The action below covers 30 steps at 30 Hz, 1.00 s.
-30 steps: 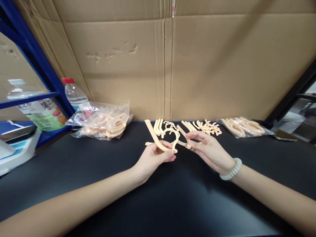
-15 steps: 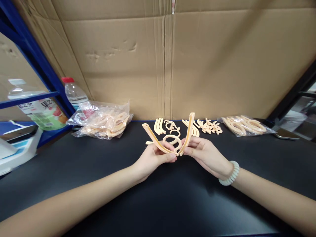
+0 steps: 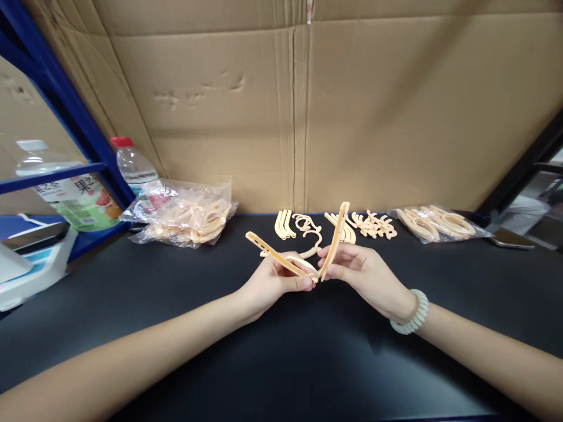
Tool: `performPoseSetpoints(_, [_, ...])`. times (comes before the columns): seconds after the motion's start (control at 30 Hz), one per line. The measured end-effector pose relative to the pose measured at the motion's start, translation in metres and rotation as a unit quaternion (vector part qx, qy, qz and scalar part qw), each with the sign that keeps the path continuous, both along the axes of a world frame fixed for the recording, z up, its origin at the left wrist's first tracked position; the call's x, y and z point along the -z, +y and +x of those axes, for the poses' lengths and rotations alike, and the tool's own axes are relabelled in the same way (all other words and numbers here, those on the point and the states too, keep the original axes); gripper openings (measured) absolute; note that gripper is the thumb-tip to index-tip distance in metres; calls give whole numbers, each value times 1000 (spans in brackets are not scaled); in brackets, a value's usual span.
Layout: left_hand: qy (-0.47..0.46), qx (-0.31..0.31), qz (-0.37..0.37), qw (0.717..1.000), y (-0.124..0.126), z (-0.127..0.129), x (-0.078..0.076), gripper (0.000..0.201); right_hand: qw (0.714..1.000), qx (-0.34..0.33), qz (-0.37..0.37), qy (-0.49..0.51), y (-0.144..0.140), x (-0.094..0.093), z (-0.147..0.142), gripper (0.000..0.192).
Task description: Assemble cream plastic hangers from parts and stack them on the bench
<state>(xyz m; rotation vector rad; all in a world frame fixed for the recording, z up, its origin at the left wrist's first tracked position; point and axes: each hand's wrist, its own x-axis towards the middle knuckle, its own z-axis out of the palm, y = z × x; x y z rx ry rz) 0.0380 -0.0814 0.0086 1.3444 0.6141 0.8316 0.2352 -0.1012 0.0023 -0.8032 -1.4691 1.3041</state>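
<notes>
Cream plastic: the left hand [image 3: 275,282] pinches one arm piece [image 3: 272,254], its length running up-left, while the right hand [image 3: 365,275] grips another arm piece [image 3: 335,238] pointing steeply up; their lower ends meet above the black table [image 3: 281,351]. Beyond lie loose parts [image 3: 369,225].

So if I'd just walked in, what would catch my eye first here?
Two bare hands meeting mid-table: the left hand and right hand each grip a cream plastic arm, the two forming a V. Behind them lie loose cream parts in rows on the black table, with a bagged pile at left.
</notes>
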Motion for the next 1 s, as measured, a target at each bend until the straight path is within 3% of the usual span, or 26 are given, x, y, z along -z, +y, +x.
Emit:
performPoseSetpoints(0.27, [-11, -5, -11, 1000, -1, 0, -2, 10, 999, 30, -4, 11, 1, 1, -1, 22])
performPoseSetpoints(0.57, [6, 7, 6, 1000, -1, 0, -2, 9, 1000, 13, 8, -7, -4, -1, -3, 19])
performPoseSetpoints(0.83, [-22, 45, -29, 998, 0, -2, -4, 10, 1000, 6, 12, -5, -4, -4, -4, 16])
performPoseSetpoints(1.0, [-19, 27, -45, 998, -1, 0, -5, 14, 1000, 19, 12, -10, -5, -1, -5, 16])
